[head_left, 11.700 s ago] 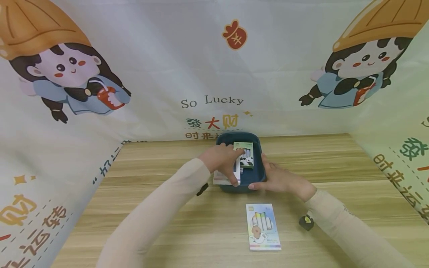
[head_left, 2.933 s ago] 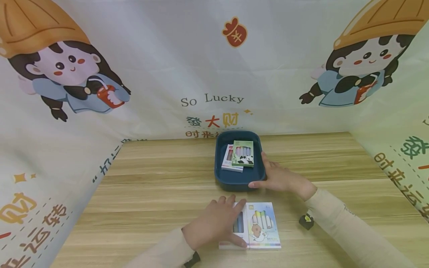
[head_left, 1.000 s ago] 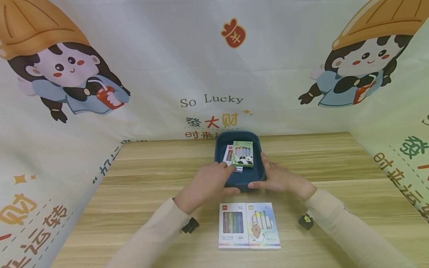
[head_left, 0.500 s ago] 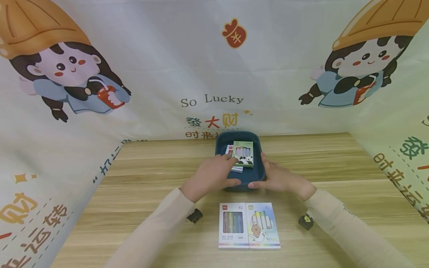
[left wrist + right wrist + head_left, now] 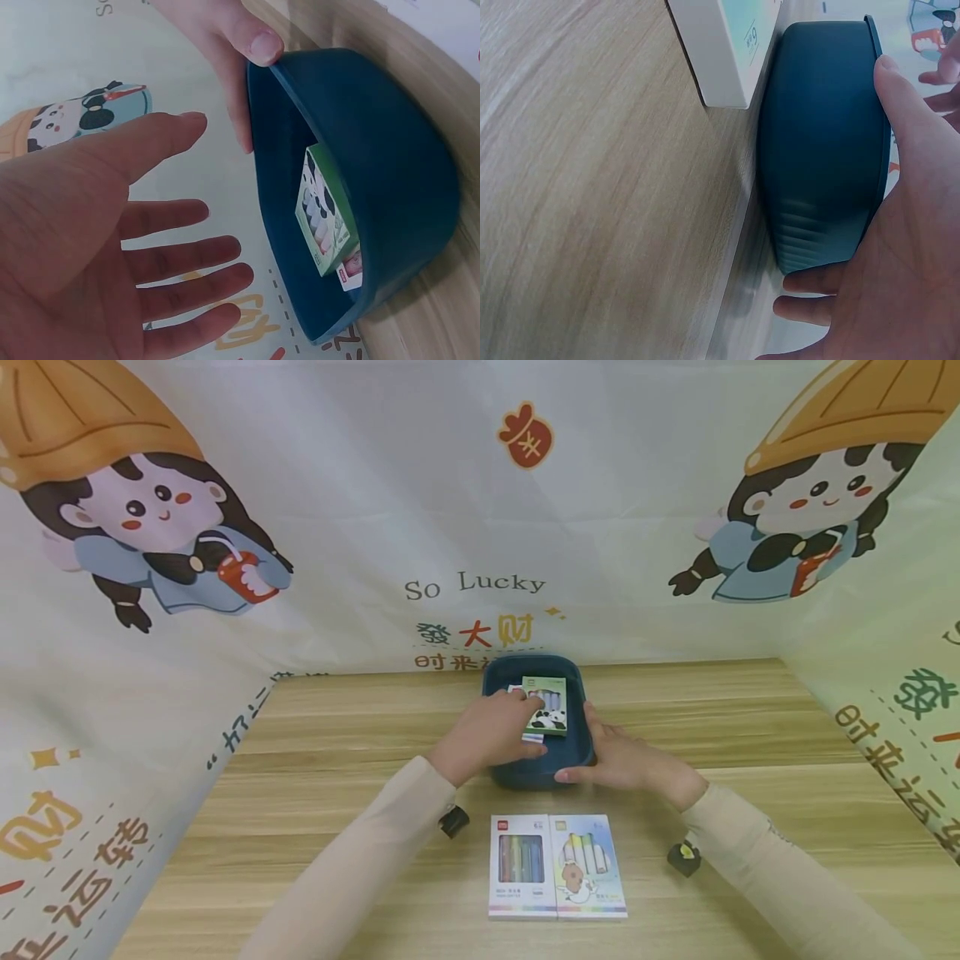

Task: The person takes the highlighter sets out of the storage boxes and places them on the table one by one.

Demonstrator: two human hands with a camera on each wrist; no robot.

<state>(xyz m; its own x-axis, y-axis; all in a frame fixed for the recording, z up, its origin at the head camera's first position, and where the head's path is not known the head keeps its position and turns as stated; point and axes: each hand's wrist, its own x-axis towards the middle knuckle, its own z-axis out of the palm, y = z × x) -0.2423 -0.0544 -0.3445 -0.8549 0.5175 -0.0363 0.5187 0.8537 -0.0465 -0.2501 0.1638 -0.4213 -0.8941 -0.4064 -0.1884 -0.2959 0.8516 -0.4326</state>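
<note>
Best to steady the near right corner of the blue bin (image 5: 534,777) with the grasping right hand (image 5: 628,765) while lowering the empty, spread left hand (image 5: 489,732) gently toward the green panda box (image 5: 551,720) inside, atop a white box (image 5: 352,272).

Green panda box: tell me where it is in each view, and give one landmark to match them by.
Head: the green panda box is right of and below centre, inside the blue tub, partly behind the left hand.
Left wrist: right of centre, inside the tub.
Right wrist: not visible.
Shared landmark: the tub.
</note>
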